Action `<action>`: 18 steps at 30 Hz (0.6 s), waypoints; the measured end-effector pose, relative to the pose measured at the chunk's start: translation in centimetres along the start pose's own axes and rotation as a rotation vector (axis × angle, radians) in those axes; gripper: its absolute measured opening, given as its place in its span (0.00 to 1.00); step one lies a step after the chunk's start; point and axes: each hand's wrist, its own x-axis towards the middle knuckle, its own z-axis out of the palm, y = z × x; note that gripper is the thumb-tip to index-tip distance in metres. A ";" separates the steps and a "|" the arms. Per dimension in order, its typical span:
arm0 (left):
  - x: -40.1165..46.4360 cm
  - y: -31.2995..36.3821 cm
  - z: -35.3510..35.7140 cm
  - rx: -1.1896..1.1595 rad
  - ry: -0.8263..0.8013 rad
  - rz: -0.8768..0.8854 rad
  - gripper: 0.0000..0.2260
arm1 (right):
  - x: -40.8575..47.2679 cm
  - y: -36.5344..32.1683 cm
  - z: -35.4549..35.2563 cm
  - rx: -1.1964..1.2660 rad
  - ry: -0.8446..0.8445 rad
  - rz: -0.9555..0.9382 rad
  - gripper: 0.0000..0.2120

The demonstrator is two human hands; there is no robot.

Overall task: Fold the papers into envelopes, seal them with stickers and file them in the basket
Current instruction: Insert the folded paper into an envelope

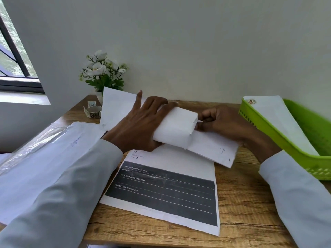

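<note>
Over the table (241,203), the left hand (138,126) grips a half-folded paper (177,129); the right hand (227,124) pinches its edge.

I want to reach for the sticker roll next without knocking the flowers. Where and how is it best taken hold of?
Take the sticker roll by its outer rim, from above with the left hand, thumb and finger on opposite sides. It lies flat on the table, ring opening up, with a loose sticker tail standing at its far side. The flower pot sits just behind to the right, so a top-down grip probably avoids it.
</note>
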 end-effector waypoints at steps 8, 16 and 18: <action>-0.4 -1.2 -0.6 -0.028 0.065 -0.135 0.45 | -1.5 0.0 -4.4 -0.022 -0.005 0.070 0.14; 0.3 0.8 -0.4 -0.012 0.056 -0.073 0.44 | -0.7 -0.5 -1.5 0.126 0.060 0.063 0.12; 0.5 1.2 -0.4 -0.006 0.062 -0.064 0.44 | -0.6 -0.7 -0.8 0.168 0.068 0.025 0.13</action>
